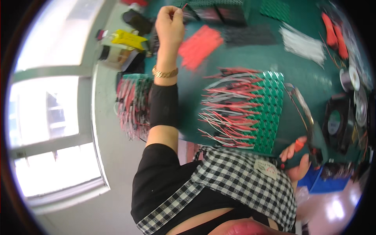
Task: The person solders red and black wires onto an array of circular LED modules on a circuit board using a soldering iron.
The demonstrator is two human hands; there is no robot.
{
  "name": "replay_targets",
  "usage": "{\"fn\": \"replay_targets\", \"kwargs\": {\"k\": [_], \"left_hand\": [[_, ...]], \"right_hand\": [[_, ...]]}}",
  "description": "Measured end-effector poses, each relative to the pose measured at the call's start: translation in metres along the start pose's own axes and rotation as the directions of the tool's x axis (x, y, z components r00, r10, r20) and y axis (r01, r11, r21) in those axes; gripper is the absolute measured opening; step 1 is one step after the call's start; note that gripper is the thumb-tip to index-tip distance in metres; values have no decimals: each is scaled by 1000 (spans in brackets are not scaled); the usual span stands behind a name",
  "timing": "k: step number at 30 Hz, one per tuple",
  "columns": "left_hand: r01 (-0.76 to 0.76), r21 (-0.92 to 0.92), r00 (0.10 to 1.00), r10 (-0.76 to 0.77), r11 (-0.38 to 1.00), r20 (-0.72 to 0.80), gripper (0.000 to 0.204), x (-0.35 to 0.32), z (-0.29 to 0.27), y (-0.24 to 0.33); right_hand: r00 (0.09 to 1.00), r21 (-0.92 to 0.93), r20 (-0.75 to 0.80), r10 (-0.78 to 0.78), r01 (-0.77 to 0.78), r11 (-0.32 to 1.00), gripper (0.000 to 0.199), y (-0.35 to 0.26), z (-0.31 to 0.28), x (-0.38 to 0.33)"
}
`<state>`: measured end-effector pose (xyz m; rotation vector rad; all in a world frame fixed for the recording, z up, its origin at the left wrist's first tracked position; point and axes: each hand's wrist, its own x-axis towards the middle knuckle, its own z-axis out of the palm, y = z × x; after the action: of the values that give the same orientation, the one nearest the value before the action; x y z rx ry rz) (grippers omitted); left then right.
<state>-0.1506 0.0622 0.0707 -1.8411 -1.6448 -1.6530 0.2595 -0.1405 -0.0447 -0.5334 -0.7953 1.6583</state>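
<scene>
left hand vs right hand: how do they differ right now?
The left hand is stretched far across the green table, pinching a thin wire; the right hand stays near the body, wrapped round a soldering iron.
The left hand's wrist wears a gold bracelet; the right hand's wrist is hidden.
Both are bare and gripping something.

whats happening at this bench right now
A person in a black top and checked apron is working at a green bench. The left hand is stretched out to the far side, pinching what looks like a thin wire beside a pile of red wires. The right hand grips a tool with a red and green handle at the near edge. Between them lies a green panel bristling with red and white leads.
</scene>
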Motion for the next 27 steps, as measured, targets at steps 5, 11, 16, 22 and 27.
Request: {"fn": "replay_targets", "kwargs": {"k": [5, 11, 16, 22, 27], "left_hand": [[90, -159, 927, -25, 983, 373, 8, -70, 38, 70], [123, -188, 772, 25, 974, 635, 6, -112, 62, 106], [146, -237, 763, 43, 961, 645, 5, -126, 74, 108], [107, -253, 759, 85, 961, 646, 6, -132, 77, 109], [121, -223, 736, 63, 967, 674, 7, -133, 70, 113]], "right_hand": [[989, -49, -149, -15, 7, 999, 58, 2, -4, -1], [993, -234, -116, -8, -20, 972, 58, -15, 14, 7], [996, -403, -85, -28, -9, 915, 57, -12, 15, 12], [999, -507, -39, 32, -48, 860, 58, -8, 5, 4], [999, -508, -51, 5, -30, 861, 61, -6, 6, -7]]}}
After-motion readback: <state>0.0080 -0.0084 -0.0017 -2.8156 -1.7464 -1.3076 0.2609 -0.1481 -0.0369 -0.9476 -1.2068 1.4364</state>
